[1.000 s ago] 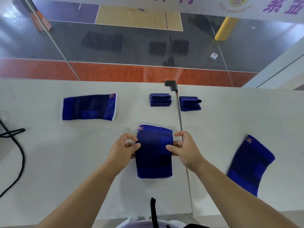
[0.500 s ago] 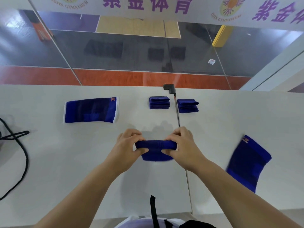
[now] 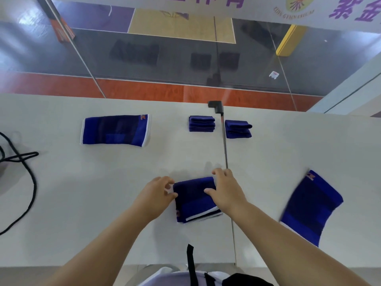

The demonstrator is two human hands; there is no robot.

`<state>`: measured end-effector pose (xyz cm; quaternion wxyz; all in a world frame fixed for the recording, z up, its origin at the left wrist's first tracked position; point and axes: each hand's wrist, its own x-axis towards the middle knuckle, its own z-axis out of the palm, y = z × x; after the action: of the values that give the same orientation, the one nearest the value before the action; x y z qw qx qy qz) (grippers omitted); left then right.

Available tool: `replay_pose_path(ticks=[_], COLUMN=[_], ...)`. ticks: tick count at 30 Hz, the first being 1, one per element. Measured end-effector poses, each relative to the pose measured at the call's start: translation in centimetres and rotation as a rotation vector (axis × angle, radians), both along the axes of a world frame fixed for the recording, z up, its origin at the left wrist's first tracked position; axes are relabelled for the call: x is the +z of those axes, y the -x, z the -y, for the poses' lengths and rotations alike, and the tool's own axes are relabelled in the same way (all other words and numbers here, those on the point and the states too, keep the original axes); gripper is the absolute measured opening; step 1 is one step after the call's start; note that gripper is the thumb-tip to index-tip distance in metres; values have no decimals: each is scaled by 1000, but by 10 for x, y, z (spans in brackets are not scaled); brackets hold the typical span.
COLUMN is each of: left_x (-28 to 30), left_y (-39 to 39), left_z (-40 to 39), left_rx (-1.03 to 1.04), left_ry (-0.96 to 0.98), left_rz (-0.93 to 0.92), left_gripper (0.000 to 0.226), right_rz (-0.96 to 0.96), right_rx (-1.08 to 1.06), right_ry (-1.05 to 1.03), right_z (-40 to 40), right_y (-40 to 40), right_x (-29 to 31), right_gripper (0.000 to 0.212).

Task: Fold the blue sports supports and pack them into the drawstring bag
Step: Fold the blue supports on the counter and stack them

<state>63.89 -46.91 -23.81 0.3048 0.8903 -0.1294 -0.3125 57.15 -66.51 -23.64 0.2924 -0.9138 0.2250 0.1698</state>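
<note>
A blue sports support (image 3: 195, 200) lies folded in half on the white table (image 3: 82, 193) right in front of me, its white hem facing me. My left hand (image 3: 156, 193) pinches its left edge with curled fingers and thumb. My right hand (image 3: 226, 190) holds the right side, thumb on top and fingers curled over the far corner. One unfolded support (image 3: 115, 131) lies flat at the far left, another (image 3: 311, 207) at the right. Two folded supports (image 3: 202, 123) (image 3: 238, 129) sit side by side near the far edge.
A black cord (image 3: 24, 162) loops in from the left edge of the table. A seam (image 3: 225, 151) runs down the table from a black bracket (image 3: 216, 106). Glass stands beyond the far edge. A black strap (image 3: 190, 263) hangs at the near edge.
Both hands lifted the flat support's near end, doubled it over, and have laid it down folded in half. The view tilted slightly.
</note>
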Motion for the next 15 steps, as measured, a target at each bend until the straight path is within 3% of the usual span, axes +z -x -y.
replay_pose_path(ticks=[4, 8, 15], left_x=[-5, -5, -4], left_y=[1, 0, -7], left_z=[-6, -8, -10], left_rx=[12, 25, 92], left_ry=[-49, -86, -91], left_rz=[42, 61, 110], left_gripper=[30, 29, 28], right_rz=[204, 17, 84], right_rx=[336, 623, 584], right_ry=[11, 56, 157], right_z=[-10, -21, -7], right_y=[8, 14, -14], right_x=[3, -6, -19], right_gripper=[41, 47, 45])
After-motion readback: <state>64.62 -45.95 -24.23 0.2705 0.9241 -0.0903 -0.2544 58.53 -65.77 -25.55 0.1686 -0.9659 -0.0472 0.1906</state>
